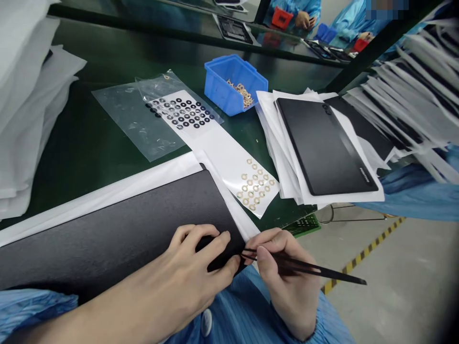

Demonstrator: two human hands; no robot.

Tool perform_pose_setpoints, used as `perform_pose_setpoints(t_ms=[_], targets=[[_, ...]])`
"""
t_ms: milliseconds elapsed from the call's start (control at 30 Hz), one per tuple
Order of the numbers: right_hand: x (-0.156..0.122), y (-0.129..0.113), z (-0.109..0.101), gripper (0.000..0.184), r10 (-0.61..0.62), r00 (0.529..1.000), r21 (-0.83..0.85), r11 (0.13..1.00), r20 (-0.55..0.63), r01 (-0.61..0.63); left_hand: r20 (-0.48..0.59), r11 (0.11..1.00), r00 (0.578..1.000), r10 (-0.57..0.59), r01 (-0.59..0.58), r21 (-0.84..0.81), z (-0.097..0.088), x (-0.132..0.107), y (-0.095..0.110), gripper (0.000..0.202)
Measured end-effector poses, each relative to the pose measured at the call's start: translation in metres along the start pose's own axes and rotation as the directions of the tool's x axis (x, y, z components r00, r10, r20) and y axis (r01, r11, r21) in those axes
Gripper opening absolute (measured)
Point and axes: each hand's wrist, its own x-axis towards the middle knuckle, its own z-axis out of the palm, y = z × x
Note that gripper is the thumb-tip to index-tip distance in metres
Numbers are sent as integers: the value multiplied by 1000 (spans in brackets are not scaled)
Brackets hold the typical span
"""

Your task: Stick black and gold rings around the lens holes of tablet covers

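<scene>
Along the left edge of the green table [64, 153], one stack of white sheets [28, 119]. Nearer, one black panel [107, 234] lying on white backing, gripped by the left hand [197, 258], fingers curled firmly over its edge. Farther back, one clear plastic bag [122, 119] under one white strip [211, 143] of black and brass-coloured rings, dozens in all; beyond it, one blue plastic bin [218, 81] of loose rings. Right hand [287, 282] pinched closed on one pair of black tweezers [322, 272], tips just beside the left hand at the panel's edge. Farther right, a second black panel [322, 143] on a white pile [276, 143], then one large stack of white sheets [412, 105]; across the table, two co-workers in blue gowns [294, 7].
</scene>
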Motion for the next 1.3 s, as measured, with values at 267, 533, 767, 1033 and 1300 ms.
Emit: perform_pose_setpoints(t_ms=[267,533,767,1033,1300], targets=[[0,-4,1,16,24,1000,-46,999,-11,-25,9,1000,1000,-14,14,-4,4,-2,-1,36],[3,-4,1,17,2,1000,-82,997,22,0,-5,1000,1000,-12,12,22,3,0,0,39],[5,0,-3,18,-14,996,-79,997,92,21,-23,1000,999,-26,26,0,5,-2,0,36],[7,7,-8,20,7,986,32,999,166,-13,-33,1000,999,-26,26,-3,5,-1,1,33],[6,6,-5,16,-3,995,68,998,98,-4,-50,999,998,-42,42,-7,7,-1,2,33]])
